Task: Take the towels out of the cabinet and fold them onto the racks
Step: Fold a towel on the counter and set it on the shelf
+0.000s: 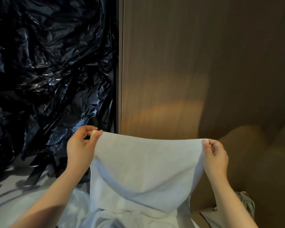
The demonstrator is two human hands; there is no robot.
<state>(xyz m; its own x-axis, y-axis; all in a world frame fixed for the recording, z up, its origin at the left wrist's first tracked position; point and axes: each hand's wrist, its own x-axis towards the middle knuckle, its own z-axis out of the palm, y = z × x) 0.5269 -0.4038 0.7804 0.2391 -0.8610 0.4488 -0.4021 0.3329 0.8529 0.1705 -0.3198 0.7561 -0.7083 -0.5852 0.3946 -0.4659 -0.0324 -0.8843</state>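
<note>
Left hand (80,145) pinches one top corner of a white towel (146,170) between thumb and fingers, at the cloth's 10 o'clock. The right hand (215,155) clamps the opposite corner at 2 o'clock, fingers curled. Held taut between them, the towel's upper edge dips slightly and the rest hangs toward 6 o'clock, close to the person's body. Behind it a brown wood-grain panel (187,63) fills the view from 12 to 4 o'clock. Crumpled black plastic sheeting (48,63) covers 8 to 11 o'clock, just beside the panel's edge.
</note>
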